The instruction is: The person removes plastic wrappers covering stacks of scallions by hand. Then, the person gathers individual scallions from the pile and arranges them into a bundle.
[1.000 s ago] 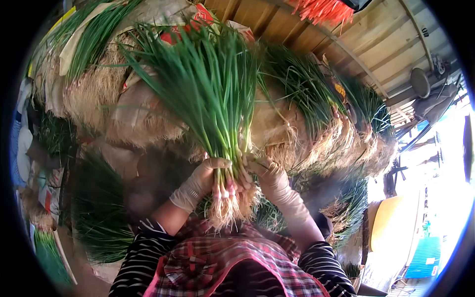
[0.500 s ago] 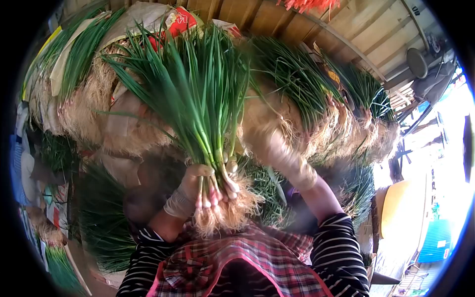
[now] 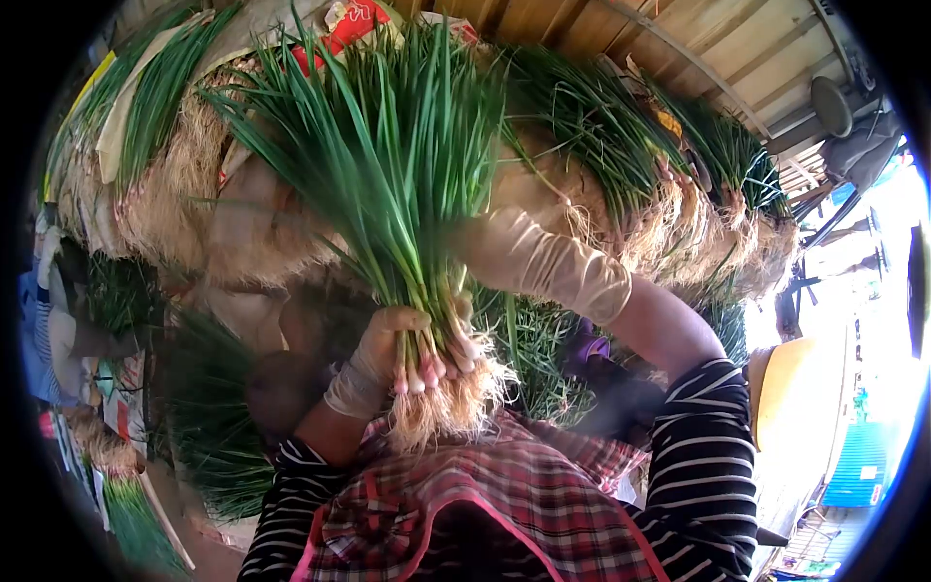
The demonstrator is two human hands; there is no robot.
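Observation:
Green onions (image 3: 407,213) form an upright bunch in front of my chest, leaves up, white and pink bulbs and pale roots down. My left hand (image 3: 378,354), in a pale glove, is wrapped round the stems just above the bulbs. At the right side of the bunch, my gloved right hand (image 3: 499,252) reaches in against the leaves at mid-height. Its fingertips are blurred and partly hidden among the leaves, so their grip does not show.
Piled onions with roots (image 3: 184,184) lie at the left, and more bunches (image 3: 669,204) at the right. Loose leaves (image 3: 538,359) lie below. A co-worker's arm (image 3: 87,339) shows at the far left. A yellow object (image 3: 786,393) and blue crate (image 3: 855,466) are at the right.
My right hand has moved left and up from the pile side to the leaves of the bunch. My left hand still holds the stems, and the view has shifted slightly.

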